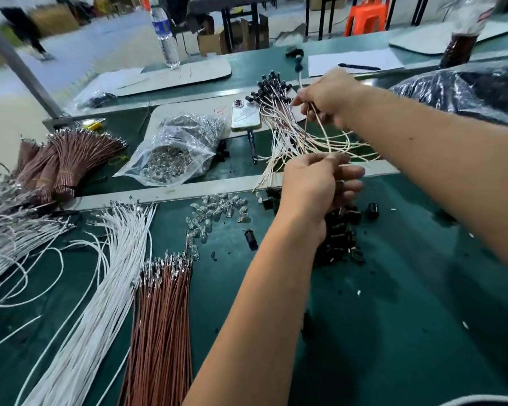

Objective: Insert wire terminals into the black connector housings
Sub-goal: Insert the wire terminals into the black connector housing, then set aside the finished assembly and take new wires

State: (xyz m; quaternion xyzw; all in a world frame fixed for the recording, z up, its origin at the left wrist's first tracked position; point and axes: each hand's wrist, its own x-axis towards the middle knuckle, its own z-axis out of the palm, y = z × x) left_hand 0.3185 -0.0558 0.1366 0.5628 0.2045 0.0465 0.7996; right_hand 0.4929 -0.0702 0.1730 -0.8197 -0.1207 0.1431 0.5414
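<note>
A workshop floor with cartons lies beyond a green bench (pixel 393 288). At nine o'clock on the bench lie loose white wires (pixel 100 273), with brown wires (pixel 162 317) at seven o'clock, their long axes running toward twelve. A clear bag (pixel 170 153) at eleven o'clock holds small glassy parts. The left hand (pixel 308 194) pinches wire ends, curled above the black connector housings (pixel 340 235) heaped just beneath it, so it is the nearer. The right hand (pixel 329 95), at one o'clock, grips a wire (pixel 324 133) hanging toward six o'clock, beside the finished assemblies (pixel 276 112).
</note>
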